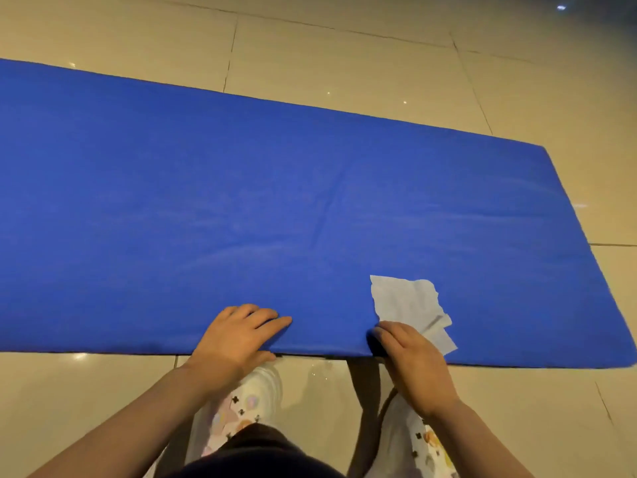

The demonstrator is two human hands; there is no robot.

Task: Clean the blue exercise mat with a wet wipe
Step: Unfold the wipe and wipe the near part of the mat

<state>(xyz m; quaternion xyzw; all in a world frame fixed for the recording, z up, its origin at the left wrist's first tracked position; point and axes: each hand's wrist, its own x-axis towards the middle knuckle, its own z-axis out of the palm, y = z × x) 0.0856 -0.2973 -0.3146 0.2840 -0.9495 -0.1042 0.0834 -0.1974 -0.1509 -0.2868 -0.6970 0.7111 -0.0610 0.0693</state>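
Glossy beige floor tiles (pixel 344 60) run in every direction, split by thin dark grout lines (pixel 230 56), and small bright light spots (pixel 404 102) glint on them. At the bottom edge, white patterned trousers (pixel 238 408) with small dark and pastel prints show, above a dark garment (pixel 255 446).

Single head-worn view, looking forward and steeply down, close above floor (pixel 344 56)
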